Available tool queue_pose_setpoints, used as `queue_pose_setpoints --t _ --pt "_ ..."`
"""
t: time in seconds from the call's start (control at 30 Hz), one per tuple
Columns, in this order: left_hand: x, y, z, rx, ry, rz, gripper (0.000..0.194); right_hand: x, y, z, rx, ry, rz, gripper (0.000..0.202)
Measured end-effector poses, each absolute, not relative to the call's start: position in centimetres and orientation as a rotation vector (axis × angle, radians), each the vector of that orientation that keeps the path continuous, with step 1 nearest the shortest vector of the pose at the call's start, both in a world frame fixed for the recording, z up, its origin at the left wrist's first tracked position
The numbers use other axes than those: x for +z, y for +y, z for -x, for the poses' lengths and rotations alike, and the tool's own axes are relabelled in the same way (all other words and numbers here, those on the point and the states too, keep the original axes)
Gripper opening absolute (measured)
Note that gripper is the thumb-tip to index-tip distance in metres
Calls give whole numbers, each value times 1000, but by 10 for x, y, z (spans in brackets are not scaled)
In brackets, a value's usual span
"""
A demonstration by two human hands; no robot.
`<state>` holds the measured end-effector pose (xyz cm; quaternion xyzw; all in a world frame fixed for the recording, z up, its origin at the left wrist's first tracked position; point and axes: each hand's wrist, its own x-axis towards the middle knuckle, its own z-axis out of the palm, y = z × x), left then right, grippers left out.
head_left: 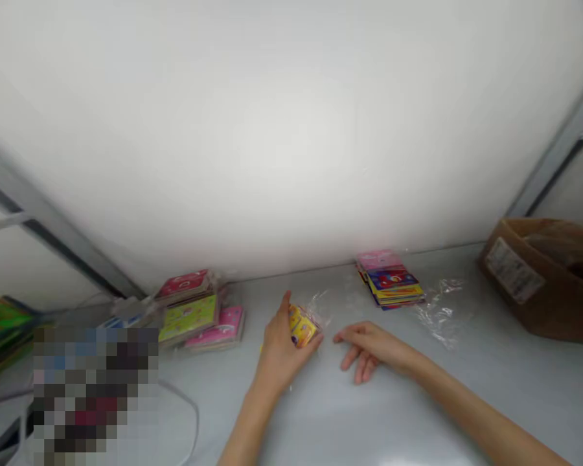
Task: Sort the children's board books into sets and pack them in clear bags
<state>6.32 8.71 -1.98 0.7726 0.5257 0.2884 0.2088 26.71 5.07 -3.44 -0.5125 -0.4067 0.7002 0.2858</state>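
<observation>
My left hand [284, 343] is around a small stack of yellow cards [302, 327] on the grey table, its thumb at the near right corner. Clear plastic wrap sticks out beyond the stack's far right edge. Just right of it, my right hand [368, 349] hovers or rests with fingers apart and slightly curled, touching no card. Farther back on the right lies a pile of colourful cards [391, 281], pink, blue and yellow. Crumpled clear wrap [440, 314] lies beside that pile.
Wrapped card packs in red, green [189, 318] and pink [226, 329] lie at the back left. An open cardboard box [548, 278] stands at the far right. A white cable [194, 414] curves over the front left, beside a pixelated area. A white wall [291, 142] rises behind.
</observation>
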Motion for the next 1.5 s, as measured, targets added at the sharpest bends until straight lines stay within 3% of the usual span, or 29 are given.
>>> queue_pose_setpoints --t 0.4,0.57,1.5 --pt "-20 88 -64 774 1447 -2156 93 -29 51 -270 1972 -1126 1370 33" --pt "-20 88 -63 773 1434 -2160 93 -31 48 -272 2055 -1156 1272 44" --pt "-20 87 -63 769 1428 -2153 93 -25 53 -288 2105 -1142 1214 46"
